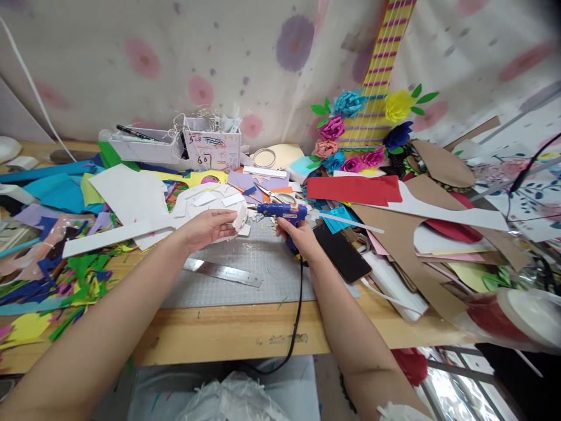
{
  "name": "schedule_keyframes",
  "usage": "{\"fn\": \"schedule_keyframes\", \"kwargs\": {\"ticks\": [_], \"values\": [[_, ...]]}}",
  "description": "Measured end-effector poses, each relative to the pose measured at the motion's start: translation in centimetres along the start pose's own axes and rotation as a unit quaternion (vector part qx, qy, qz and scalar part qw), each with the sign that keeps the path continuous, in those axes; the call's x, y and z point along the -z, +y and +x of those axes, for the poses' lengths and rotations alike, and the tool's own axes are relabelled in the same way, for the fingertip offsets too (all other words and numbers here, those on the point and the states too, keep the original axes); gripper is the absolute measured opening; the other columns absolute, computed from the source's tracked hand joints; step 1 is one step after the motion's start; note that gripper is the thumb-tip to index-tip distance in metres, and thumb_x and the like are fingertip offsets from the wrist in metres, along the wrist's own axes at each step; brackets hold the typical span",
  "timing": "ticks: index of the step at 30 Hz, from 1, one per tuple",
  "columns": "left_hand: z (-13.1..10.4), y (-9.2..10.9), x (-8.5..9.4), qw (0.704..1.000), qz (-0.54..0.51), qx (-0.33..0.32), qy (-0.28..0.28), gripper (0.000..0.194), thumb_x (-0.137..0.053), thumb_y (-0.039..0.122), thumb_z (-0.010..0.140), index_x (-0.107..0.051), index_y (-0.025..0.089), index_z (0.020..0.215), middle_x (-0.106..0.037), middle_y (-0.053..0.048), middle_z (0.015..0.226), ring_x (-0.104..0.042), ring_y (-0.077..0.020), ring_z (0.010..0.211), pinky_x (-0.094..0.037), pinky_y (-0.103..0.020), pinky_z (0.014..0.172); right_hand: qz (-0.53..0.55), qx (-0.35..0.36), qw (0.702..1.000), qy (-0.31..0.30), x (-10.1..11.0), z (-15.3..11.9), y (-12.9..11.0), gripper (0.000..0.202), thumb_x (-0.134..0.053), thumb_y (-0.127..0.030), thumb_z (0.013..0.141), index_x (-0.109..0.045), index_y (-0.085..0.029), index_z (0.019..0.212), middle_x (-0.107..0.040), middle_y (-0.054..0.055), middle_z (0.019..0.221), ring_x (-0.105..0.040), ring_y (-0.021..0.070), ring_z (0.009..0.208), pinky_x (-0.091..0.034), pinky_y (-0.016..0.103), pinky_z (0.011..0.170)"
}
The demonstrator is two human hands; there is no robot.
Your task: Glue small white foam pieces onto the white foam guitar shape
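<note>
the left hand [210,228] reaches in over the wooden table [205,336] with its thumb and fingers drawn together, pinching a small white piece [240,217]. this piece is at the right end of a white guitar-like cutout [186,206], its neck pointing to the near left; whether the two are joined cannot be told. the right hand [300,235] has its fingers curled round the handle of a blue hot glue gun [277,210], nozzle turned left, close to the pinched piece. a pale glue stick [357,224] sticks out to the right from the gun's back, and a black cord [298,313] drops over the near table edge.

below the hands lies a grey cutting mat [284,286], with a steel ruler [225,272] on its left part. a black smartphone [344,254] lies just right of the right hand. scissors [268,192] lie on the far side of the gun, among paper scraps. at the far right, paper flowers [349,104] ring a yellow stringed neck [385,58].
</note>
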State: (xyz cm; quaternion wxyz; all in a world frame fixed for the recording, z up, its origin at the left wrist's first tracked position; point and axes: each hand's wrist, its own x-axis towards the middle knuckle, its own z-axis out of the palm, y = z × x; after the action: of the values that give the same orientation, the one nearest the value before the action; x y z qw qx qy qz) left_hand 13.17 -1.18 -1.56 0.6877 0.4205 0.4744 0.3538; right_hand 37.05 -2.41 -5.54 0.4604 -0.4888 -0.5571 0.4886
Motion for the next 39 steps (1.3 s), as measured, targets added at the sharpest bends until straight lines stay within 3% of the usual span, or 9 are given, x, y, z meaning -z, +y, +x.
{"fn": "schedule_keyframes", "kwargs": {"ticks": [4, 8, 11, 14, 18, 26, 30, 36, 39], "values": [[-1.4, 1.7, 2.2, 0.971, 0.193, -0.087, 0.109, 0.038, -0.072, 0.039, 0.065, -0.069, 0.018, 0.097, -0.069, -0.007, 0.103, -0.063, -0.0200, 0.092, -0.049, -0.037, 0.088, 0.019, 0.008, 1.000, 0.015, 0.0, 0.3, 0.7, 0.039, -0.064, -0.057, 0.071, -0.062, -0.019, 0.069, -0.068, 0.004, 0.069, -0.045, 0.0091, 0.048, -0.038, 0.024, 0.048], [-2.0, 3.1, 5.0, 0.861, 0.469, -0.130, 0.149, 0.038, -0.061, 0.041, 0.072, -0.069, 0.020, 0.102, -0.068, -0.006, 0.110, -0.061, -0.0231, 0.098, -0.046, -0.036, 0.089, 0.014, 0.005, 0.999, 0.040, -0.1, 0.5, 0.9, 0.038, -0.065, -0.056, 0.071, -0.062, -0.018, 0.070, -0.068, 0.004, 0.067, -0.045, 0.0092, 0.046, -0.038, 0.024, 0.046], [-1.5, 2.5, 6.2, 0.769, 0.610, -0.130, 0.137, 0.035, -0.052, 0.039, 0.077, -0.069, 0.021, 0.103, -0.067, -0.007, 0.110, -0.061, -0.0235, 0.099, -0.046, -0.035, 0.087, 0.011, 0.005, 0.999, 0.044, -0.2, 0.5, 0.8, 0.038, -0.064, -0.056, 0.071, -0.062, -0.018, 0.071, -0.068, 0.004, 0.068, -0.045, 0.0091, 0.046, -0.038, 0.024, 0.046], [-0.8, 1.0, 6.5, 0.728, 0.666, -0.117, 0.113, 0.035, -0.049, 0.039, 0.079, -0.069, 0.023, 0.103, -0.065, -0.006, 0.112, -0.061, -0.0232, 0.099, -0.046, -0.032, 0.082, 0.002, 0.002, 0.999, 0.048, -0.3, 0.4, 0.8, 0.038, -0.064, -0.056, 0.071, -0.062, -0.018, 0.069, -0.068, 0.004, 0.068, -0.046, 0.0088, 0.046, -0.039, 0.024, 0.047], [-0.2, -0.1, 6.3, 0.715, 0.682, -0.114, 0.108, 0.035, -0.049, 0.040, 0.080, -0.069, 0.023, 0.104, -0.064, -0.006, 0.114, -0.060, -0.0237, 0.100, -0.045, -0.031, 0.081, -0.026, -0.010, 0.998, 0.060, -0.4, 0.3, 0.8, 0.039, -0.064, -0.056, 0.071, -0.064, -0.017, 0.069, -0.067, 0.004, 0.066, -0.046, 0.0090, 0.046, -0.039, 0.024, 0.047], [0.2, -0.3, 6.2, 0.674, 0.722, -0.120, 0.101, 0.036, -0.047, 0.036, 0.081, -0.069, 0.024, 0.107, -0.064, -0.007, 0.116, -0.057, -0.0264, 0.108, -0.044, -0.034, 0.089, -0.013, -0.001, 0.997, 0.072, -0.5, 0.1, 0.0, 0.037, -0.064, -0.055, 0.070, -0.062, -0.018, 0.068, -0.067, 0.003, 0.064, -0.044, 0.0087, 0.045, -0.039, 0.024, 0.046], [0.0, -0.2, 6.3, 0.695, 0.701, -0.118, 0.103, 0.039, -0.045, 0.038, 0.081, -0.068, 0.023, 0.110, -0.063, -0.007, 0.118, -0.057, -0.0262, 0.110, -0.044, -0.034, 0.090, -0.014, 0.005, 0.997, 0.079, -0.4, 0.2, 0.3, 0.037, -0.064, -0.055, 0.071, -0.063, -0.019, 0.064, -0.067, 0.004, 0.065, -0.045, 0.0091, 0.045, -0.038, 0.025, 0.046], [-0.7, 0.6, 6.2, 0.742, 0.643, -0.114, 0.155, 0.049, -0.034, 0.029, 0.085, -0.056, 0.021, 0.128, -0.066, -0.006, 0.118, -0.059, -0.0237, 0.106, -0.045, -0.033, 0.086, -0.007, 0.005, 0.997, 0.082, -0.3, 0.3, 0.6, 0.039, -0.065, -0.056, 0.070, -0.063, -0.018, 0.063, -0.067, 0.004, 0.066, -0.045, 0.0094, 0.045, -0.038, 0.026, 0.047], [-1.0, 0.6, 5.9, 0.760, 0.627, -0.107, 0.134, 0.052, -0.034, 0.025, 0.084, -0.052, 0.023, 0.133, -0.068, -0.003, 0.116, -0.060, -0.0226, 0.105, -0.045, -0.032, 0.083, -0.002, 0.003, 0.996, 0.086, -0.3, 0.3, 0.7, 0.039, -0.065, -0.056, 0.070, -0.063, -0.018, 0.063, -0.067, 0.004, 0.065, -0.045, 0.0093, 0.045, -0.038, 0.025, 0.047]]}}
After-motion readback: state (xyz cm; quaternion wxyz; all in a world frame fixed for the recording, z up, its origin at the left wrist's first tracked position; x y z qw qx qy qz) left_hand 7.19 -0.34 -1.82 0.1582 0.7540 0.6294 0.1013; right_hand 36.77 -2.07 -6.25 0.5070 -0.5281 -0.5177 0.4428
